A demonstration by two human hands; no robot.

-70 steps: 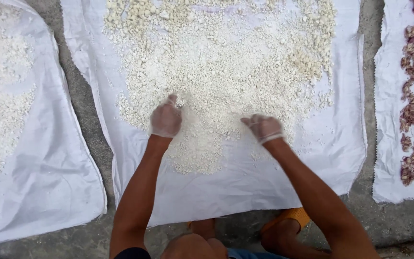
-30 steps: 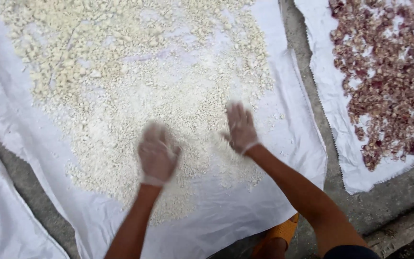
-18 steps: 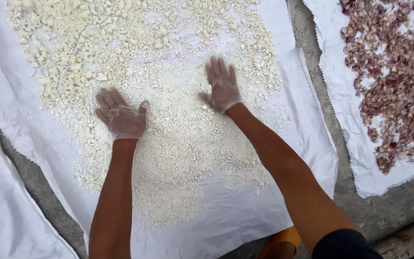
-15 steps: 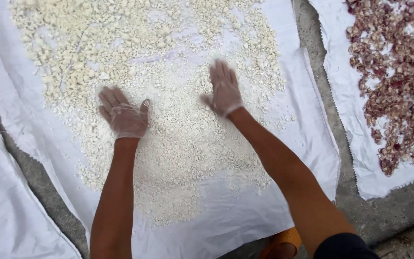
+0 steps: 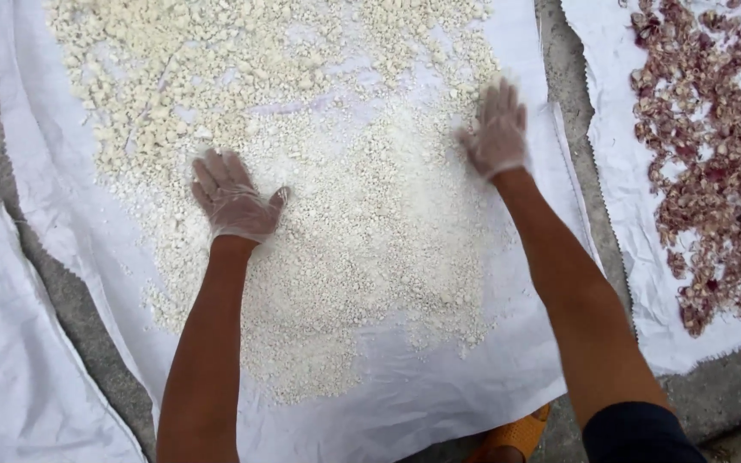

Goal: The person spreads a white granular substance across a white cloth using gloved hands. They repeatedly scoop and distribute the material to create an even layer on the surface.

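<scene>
Gloved left hand (image 5: 235, 199) flat, fingers spread, pressing the pale crumbly granules (image 5: 336, 249) on the white woven sheet (image 5: 439, 403); gloved right hand (image 5: 497, 130) likewise flat, gripping nothing, farther right; coarser pieces lie beyond both.

hands: thin clear disposable gloves, L (image 5: 235, 203) + R (image 5: 497, 135)
forearms: bare
R sleeve (image 5: 641, 434): dark, short
footwear (image 5: 512, 435): orange

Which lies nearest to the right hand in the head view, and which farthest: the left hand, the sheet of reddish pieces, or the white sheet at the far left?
1. Sheet of reddish pieces, just to the right of the right hand across a strip of ground.
2. Left hand, lower left, flat on the pale granules.
3. White sheet at the far left, in the bottom left corner.
</scene>
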